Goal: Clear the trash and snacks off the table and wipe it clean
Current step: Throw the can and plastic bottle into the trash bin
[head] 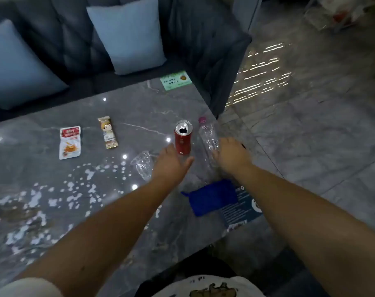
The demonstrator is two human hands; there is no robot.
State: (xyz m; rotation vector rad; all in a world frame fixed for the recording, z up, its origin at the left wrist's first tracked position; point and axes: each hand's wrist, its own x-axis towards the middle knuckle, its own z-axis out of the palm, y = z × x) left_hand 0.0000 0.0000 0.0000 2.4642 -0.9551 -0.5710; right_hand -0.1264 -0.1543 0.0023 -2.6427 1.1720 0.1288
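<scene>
An opened red can (183, 137) stands upright on the grey marble table (53, 221). My left hand (170, 163) is spread open just in front of it, not touching. A clear plastic bottle (208, 137) with a pink cap stands right of the can; my right hand (231, 155) is open at its lower part, fingers around or against it. A crumpled clear plastic cup (142, 165) lies left of my left hand. Two snack packets, one red-and-white (70, 142) and one tan (107, 132), lie farther left. A blue cloth (212, 197) rests near the table's right edge.
White spilled specks and a brownish stain (38, 202) cover the table's left front. A green card (176, 80) sits at the far corner, a dark leaflet (242, 209) under the cloth. A dark sofa (193, 39) with pale cushions (128, 33) lies beyond; tiled floor to the right.
</scene>
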